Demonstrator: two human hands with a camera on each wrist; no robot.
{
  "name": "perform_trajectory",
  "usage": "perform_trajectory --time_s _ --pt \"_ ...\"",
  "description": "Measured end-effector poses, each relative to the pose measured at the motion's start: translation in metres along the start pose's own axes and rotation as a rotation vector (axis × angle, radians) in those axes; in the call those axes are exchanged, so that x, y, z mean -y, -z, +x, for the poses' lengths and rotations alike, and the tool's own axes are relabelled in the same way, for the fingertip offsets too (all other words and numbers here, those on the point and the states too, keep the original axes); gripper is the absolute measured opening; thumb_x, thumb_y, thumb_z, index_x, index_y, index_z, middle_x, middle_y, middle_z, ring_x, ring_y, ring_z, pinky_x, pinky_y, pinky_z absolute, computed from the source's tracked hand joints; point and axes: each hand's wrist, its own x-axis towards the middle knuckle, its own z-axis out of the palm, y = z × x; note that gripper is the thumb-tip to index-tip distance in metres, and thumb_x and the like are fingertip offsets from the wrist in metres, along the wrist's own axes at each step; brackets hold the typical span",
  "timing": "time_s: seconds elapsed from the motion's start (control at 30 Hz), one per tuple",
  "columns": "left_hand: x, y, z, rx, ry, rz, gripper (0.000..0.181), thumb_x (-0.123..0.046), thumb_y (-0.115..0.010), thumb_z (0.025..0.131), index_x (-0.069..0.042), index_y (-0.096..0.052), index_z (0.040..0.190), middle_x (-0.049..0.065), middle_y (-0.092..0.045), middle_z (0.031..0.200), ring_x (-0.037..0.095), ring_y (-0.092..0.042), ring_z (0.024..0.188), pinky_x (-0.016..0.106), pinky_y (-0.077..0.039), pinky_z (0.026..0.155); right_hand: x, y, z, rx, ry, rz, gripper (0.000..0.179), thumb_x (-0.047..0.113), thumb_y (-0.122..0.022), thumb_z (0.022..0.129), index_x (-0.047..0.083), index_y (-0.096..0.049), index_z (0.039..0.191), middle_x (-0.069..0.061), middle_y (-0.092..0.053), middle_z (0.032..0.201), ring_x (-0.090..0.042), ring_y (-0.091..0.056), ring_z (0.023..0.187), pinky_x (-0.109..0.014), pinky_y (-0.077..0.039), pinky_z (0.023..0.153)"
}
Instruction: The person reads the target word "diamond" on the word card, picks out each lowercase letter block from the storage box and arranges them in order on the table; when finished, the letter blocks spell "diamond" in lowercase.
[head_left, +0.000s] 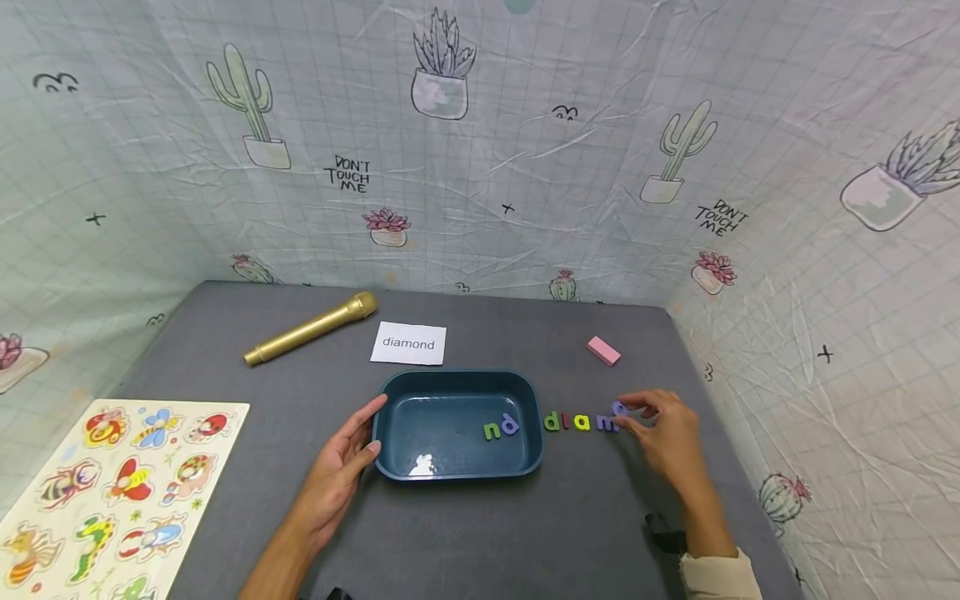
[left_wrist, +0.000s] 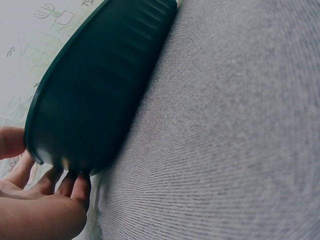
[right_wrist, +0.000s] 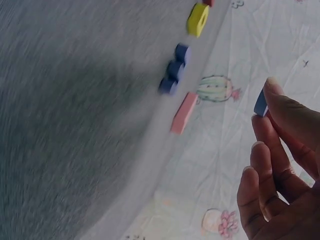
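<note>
Right grip (head_left: 666,429) pinches o (head_left: 619,408) near the right end of m (head_left: 605,423); left grip (head_left: 341,467) holds tray (head_left: 431,425) by its left end. Best: set o flat, level with m, release without nudging m.

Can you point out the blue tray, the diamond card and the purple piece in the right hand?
Blue tray (head_left: 448,429): head view, bare inner floor.
Diamond card (head_left: 408,343): head view, on the printed word.
Purple piece (right_wrist: 260,103): right wrist view, its exposed side.

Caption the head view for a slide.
Left hand gripping the tray, right hand pinching a purple letter near the m, with the "diamond" card beyond the tray.
</note>
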Motion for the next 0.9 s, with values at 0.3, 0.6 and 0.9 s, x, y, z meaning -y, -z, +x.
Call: perform_trajectory --time_s 0.3,0.6,0.9 --pt "0.0 0.0 0.001 0.001 -0.005 -0.005 0.062 -0.004 -0.051 0.11 -0.018 -0.033 0.168 -0.002 -0.022 0.178 0.019 -0.004 0.167 0.012 -0.02 0.126 -0.024 0.01 0.002 0.09 -0.069 -0.029 0.026 0.005 -0.093 0.078 0.007 -0.082 0.102 -0.013 -0.078 0.095 -0.029 -0.068 0.084 -0.044 -0.048 0.078" --pt "0.001 0.0 0.001 0.004 -0.014 -0.008 0.062 -0.004 -0.052 0.11 -0.017 -0.033 0.167 -0.001 -0.021 0.178 0.021 -0.004 0.167 0.004 -0.025 0.116 -0.036 0.01 0.001 0.245 -0.154 -0.064 0.022 0.008 -0.09 0.083 0.008 -0.082 0.104 -0.012 -0.079 0.098 -0.03 -0.069 0.091 -0.046 -0.05 0.079" --pt "0.001 0.0 0.0 0.0 -0.007 -0.004 0.062 -0.005 -0.053 0.11 -0.018 -0.033 0.167 -0.001 -0.021 0.178 0.021 -0.005 0.167 0.005 -0.026 0.115 -0.043 0.0 0.005 0.359 -0.198 -0.074 0.02 0.009 -0.089 0.084 0.007 -0.081 0.103 -0.009 -0.079 0.094 -0.025 -0.07 0.085 -0.044 -0.052 0.076"
